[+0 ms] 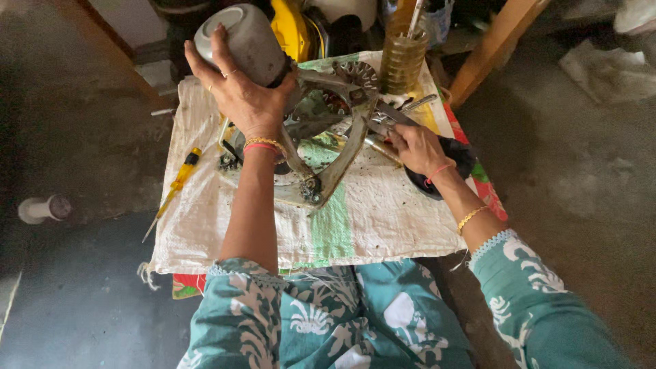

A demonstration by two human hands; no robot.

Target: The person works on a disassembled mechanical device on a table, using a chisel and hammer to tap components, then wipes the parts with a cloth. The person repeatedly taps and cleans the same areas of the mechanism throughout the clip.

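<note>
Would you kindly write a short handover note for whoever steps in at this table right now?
Left hand: gripping the grey cylindrical metal housing, tilted above the work.
Right hand: holding a slim metal hand tool against the triangular grey metal frame.
The frame lies on the white woven sack cloth; a yellow-handled screwdriver lies to its left, a ribbed glass jar behind.
Done: housing in hand. Left: frame fastenings, state unclear.

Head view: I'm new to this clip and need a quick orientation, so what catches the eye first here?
A grey metal frame with a toothed wheel lies mid-table on a white woven sack. The left hand grips a grey cylindrical motor at the frame's far left end, while the right hand holds a metal tool against the frame. A yellow screwdriver lies at the sack's left edge.
</note>
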